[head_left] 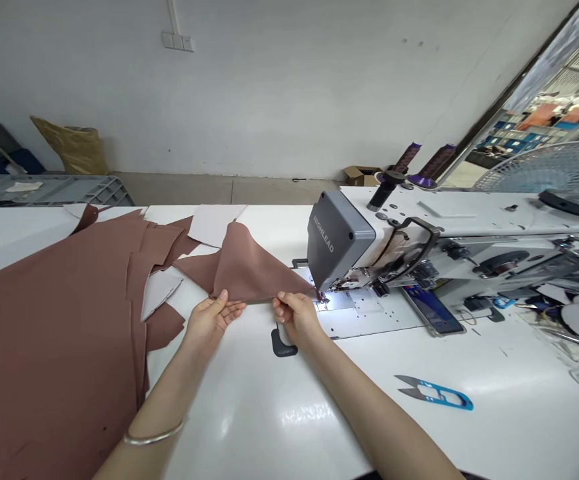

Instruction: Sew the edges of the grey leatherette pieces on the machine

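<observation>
A brown leather-like piece (pixel 252 267) lies folded on the table, its right tip under the needle area of the sewing machine (pixel 342 233). My left hand (pixel 212 319) pinches its near edge at the left corner, thumb on top. Closer to the needle, my right hand (pixel 294 312) grips the same edge between thumb and fingers. The edge runs fairly straight between both hands. A small lamp lights the metal needle plate (pixel 339 301). The needle itself is hard to make out behind the machine head.
Stacked brown pieces (pixel 64 320) cover the table's left side, with white-backed ones among them. Blue thread snips (pixel 436 392) lie at the right front. A phone (pixel 434 310) rests by the machine arm. Thread cones (pixel 432 167) stand behind, near a fan (pixel 549 173).
</observation>
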Motion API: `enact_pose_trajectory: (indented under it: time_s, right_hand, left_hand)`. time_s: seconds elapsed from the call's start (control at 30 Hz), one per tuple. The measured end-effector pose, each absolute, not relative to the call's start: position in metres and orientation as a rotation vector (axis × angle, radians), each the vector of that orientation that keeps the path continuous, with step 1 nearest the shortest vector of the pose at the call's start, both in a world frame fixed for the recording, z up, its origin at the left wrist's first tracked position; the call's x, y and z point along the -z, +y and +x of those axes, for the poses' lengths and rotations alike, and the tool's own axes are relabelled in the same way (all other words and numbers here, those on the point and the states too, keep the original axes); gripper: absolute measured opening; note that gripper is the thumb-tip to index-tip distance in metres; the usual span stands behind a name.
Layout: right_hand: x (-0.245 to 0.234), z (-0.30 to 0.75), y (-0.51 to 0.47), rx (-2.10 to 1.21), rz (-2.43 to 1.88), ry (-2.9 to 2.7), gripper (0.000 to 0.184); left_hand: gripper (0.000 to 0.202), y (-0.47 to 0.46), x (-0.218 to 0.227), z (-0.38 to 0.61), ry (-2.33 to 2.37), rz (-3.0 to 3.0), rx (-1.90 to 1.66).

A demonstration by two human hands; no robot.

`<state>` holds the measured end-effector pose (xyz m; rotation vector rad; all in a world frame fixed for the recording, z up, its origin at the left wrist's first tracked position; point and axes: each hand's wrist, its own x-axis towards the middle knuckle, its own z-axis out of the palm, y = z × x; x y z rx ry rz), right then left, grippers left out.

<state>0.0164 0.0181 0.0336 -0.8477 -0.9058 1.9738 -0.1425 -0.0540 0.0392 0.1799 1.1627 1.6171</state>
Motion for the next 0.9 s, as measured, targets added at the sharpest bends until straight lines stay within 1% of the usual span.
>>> enact_pose_trajectory:
  time_s: [0.13,0.27,0.57,0.9]
  right_hand:
    - [-0.038,0.011,0.007,-2.138,-0.771,-1.018,0.031]
    - [-0.040,0.005,0.000,-2.048,-0.809,-1.005,0.030]
    - [-0.035,0.009,0.005,-2.044,-0.789,-1.022,0.025]
    - [-0.045,0.019,0.003,-2.089,-0.735,-1.048,0.023]
  left_hand:
    - [0.018,-0.054,-0.038,-0.137,1.045,0.295,-1.562]
    - [0.024,-0.054,-0.039,-0.132,1.017,0.364,-1.532]
    - [0.023,-0.055,-0.036,-0.135,1.019,0.349,-1.529]
    - [0.022,-0.057,-0.042,-0.137,1.020,0.284,-1.532]
